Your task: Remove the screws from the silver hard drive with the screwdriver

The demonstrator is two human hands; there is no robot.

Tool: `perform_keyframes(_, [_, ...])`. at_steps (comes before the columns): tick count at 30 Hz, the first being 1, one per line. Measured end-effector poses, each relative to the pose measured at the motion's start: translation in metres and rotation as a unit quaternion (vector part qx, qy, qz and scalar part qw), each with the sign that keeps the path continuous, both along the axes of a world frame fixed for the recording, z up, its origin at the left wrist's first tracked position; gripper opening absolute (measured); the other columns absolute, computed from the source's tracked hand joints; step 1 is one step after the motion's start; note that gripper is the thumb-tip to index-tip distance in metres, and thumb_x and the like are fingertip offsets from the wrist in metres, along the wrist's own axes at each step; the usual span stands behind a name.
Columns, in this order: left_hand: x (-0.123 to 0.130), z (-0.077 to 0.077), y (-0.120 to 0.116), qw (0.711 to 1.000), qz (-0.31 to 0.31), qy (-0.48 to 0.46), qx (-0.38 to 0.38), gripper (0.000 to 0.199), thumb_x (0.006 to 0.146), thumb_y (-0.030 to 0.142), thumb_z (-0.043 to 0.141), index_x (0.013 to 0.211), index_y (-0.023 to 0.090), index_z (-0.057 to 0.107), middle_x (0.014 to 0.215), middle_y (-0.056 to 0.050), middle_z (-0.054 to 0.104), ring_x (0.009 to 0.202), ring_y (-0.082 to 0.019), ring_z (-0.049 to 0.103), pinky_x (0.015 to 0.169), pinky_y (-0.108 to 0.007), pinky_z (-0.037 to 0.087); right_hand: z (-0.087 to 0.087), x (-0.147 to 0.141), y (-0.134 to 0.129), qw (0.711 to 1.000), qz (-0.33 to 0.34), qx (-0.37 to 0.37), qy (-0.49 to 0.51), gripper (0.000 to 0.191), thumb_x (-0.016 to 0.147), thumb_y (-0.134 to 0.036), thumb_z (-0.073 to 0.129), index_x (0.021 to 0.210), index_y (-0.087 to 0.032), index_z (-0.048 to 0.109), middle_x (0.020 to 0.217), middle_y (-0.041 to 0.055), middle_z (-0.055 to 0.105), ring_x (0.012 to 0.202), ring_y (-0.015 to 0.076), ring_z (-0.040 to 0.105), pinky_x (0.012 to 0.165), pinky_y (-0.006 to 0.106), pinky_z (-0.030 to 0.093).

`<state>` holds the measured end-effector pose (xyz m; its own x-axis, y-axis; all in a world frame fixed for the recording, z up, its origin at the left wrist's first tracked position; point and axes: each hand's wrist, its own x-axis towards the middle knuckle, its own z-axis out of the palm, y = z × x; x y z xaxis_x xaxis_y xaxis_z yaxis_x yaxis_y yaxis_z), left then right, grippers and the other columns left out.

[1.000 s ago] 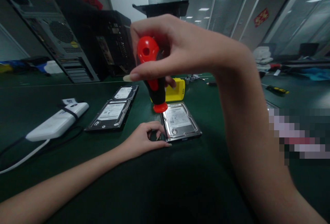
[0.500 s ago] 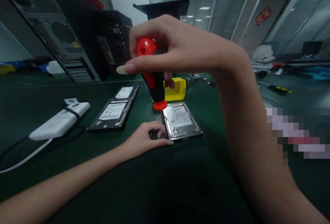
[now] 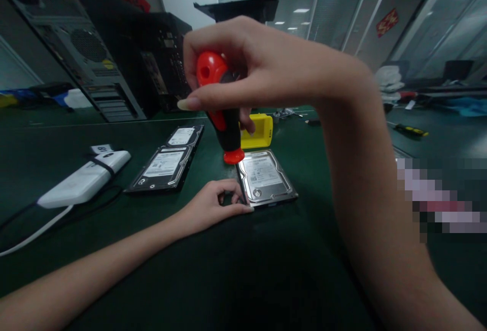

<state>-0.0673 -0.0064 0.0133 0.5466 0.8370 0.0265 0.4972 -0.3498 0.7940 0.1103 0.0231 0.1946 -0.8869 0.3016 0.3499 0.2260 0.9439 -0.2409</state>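
Note:
My right hand (image 3: 243, 67) is wrapped round the red and black handle of a screwdriver (image 3: 228, 128), held upright. Its shaft runs down to the near left corner of a silver hard drive (image 3: 266, 176) lying flat on the green table (image 3: 236, 270). At that same corner my left hand (image 3: 218, 201) rests with curved fingers, thumb and fingertips close around the shaft's lower end and the drive's edge. Just behind the drive stands a yellow box (image 3: 261, 130), partly hidden by my right hand's fingers.
Left of my hands lie more hard drives (image 3: 165, 163) and a white power strip (image 3: 85, 178) with cables. Computer cases (image 3: 95, 52) stand at the back left. A yellow and black screwdriver (image 3: 411, 130) lies at the right.
The top of the screwdriver handle and the fingers of my right hand have tilted slightly to the left. My left hand stays at the drive's corner.

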Motion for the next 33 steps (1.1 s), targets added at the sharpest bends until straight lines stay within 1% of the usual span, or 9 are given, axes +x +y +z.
perform_keyframes(3, [-0.0002,-0.001,0.0009,1.0,0.0,-0.005,-0.003,0.031,0.08,0.046,0.073,0.085,0.016,0.069,0.078,0.001,0.059,0.072,-0.014,0.052,0.064,-0.026,0.037,-0.0019,-0.0006,-0.001,1.0,-0.006,0.006,0.02,0.022,0.09,-0.032,0.057,0.101,-0.012,0.057,0.093,-0.008,0.056,0.091,0.0051,0.062,0.053,0.002,0.045])
perform_keyframes(7, [-0.0011,-0.0043,0.0023,1.0,-0.001,0.001,-0.003,0.033,0.079,0.049,0.073,0.087,0.017,0.07,0.077,0.001,0.058,0.07,-0.014,0.051,0.062,-0.026,0.035,-0.0011,-0.0011,-0.0008,1.0,-0.007,0.012,0.024,0.023,0.089,-0.033,0.058,0.099,-0.013,0.058,0.092,-0.0098,0.055,0.083,0.0019,0.06,0.053,0.003,0.044])
perform_keyframes(12, [-0.0016,-0.0051,0.0026,1.0,0.003,0.008,0.007,0.034,0.075,0.048,0.076,0.086,0.016,0.068,0.075,0.002,0.056,0.069,-0.014,0.049,0.061,-0.026,0.034,0.0022,-0.0007,0.0018,1.0,-0.004,0.0,0.003,0.025,0.089,-0.036,0.058,0.098,-0.012,0.056,0.097,-0.0053,0.055,0.081,0.0033,0.059,0.053,0.005,0.048])
perform_keyframes(17, [-0.0012,-0.0034,0.0018,1.0,0.003,0.013,0.026,0.033,0.074,0.046,0.077,0.083,0.015,0.066,0.08,0.0,0.059,0.071,-0.014,0.049,0.063,-0.026,0.035,-0.0021,-0.0011,0.0012,0.997,-0.026,-0.065,0.022,0.02,0.096,-0.032,0.048,0.101,-0.014,0.053,0.089,-0.0064,0.057,0.071,0.0034,0.062,0.049,0.007,0.049])
perform_keyframes(20, [-0.0011,-0.0031,0.0018,1.0,0.006,0.012,0.025,0.033,0.075,0.046,0.076,0.082,0.015,0.065,0.082,0.0,0.06,0.071,-0.014,0.049,0.063,-0.026,0.035,-0.0044,-0.0012,0.0007,0.995,-0.014,-0.091,0.028,0.017,0.099,-0.025,0.042,0.104,-0.013,0.052,0.091,-0.0055,0.057,0.066,0.0026,0.062,0.047,0.009,0.05])
perform_keyframes(24, [-0.0013,-0.0029,0.0019,1.0,0.008,0.018,0.024,0.034,0.075,0.047,0.076,0.084,0.016,0.066,0.083,0.0,0.061,0.072,-0.014,0.05,0.063,-0.026,0.036,-0.0038,0.0,0.0023,0.997,0.02,-0.07,0.02,0.019,0.099,-0.022,0.046,0.109,-0.008,0.054,0.095,-0.0027,0.057,0.07,0.0046,0.064,0.049,0.012,0.051])
perform_keyframes(28, [-0.0014,-0.0027,0.0014,0.999,0.009,0.017,0.025,0.034,0.075,0.047,0.076,0.086,0.016,0.066,0.084,-0.001,0.061,0.073,-0.015,0.051,0.064,-0.027,0.036,-0.0012,0.0023,0.0043,0.999,0.011,-0.043,0.013,0.026,0.097,-0.026,0.051,0.111,-0.005,0.058,0.095,0.0012,0.062,0.079,0.0088,0.068,0.054,0.015,0.053])
perform_keyframes(31, [-0.0015,-0.003,0.001,0.999,0.012,0.016,0.028,0.034,0.075,0.047,0.076,0.085,0.016,0.066,0.084,-0.001,0.062,0.073,-0.015,0.051,0.064,-0.027,0.037,-0.0003,0.0026,0.0043,0.998,0.026,-0.051,0.018,0.028,0.096,-0.027,0.055,0.111,-0.003,0.059,0.089,0.0007,0.062,0.068,0.0073,0.065,0.051,0.018,0.053])
perform_keyframes(33, [-0.0015,-0.0034,0.0008,0.999,0.011,0.018,0.029,0.033,0.076,0.047,0.075,0.084,0.016,0.066,0.085,-0.001,0.062,0.074,-0.016,0.052,0.065,-0.027,0.037,-0.0009,0.0016,0.0035,0.999,0.018,-0.047,0.012,0.027,0.095,-0.027,0.057,0.107,-0.003,0.06,0.09,-0.0001,0.06,0.071,0.006,0.064,0.054,0.016,0.053])
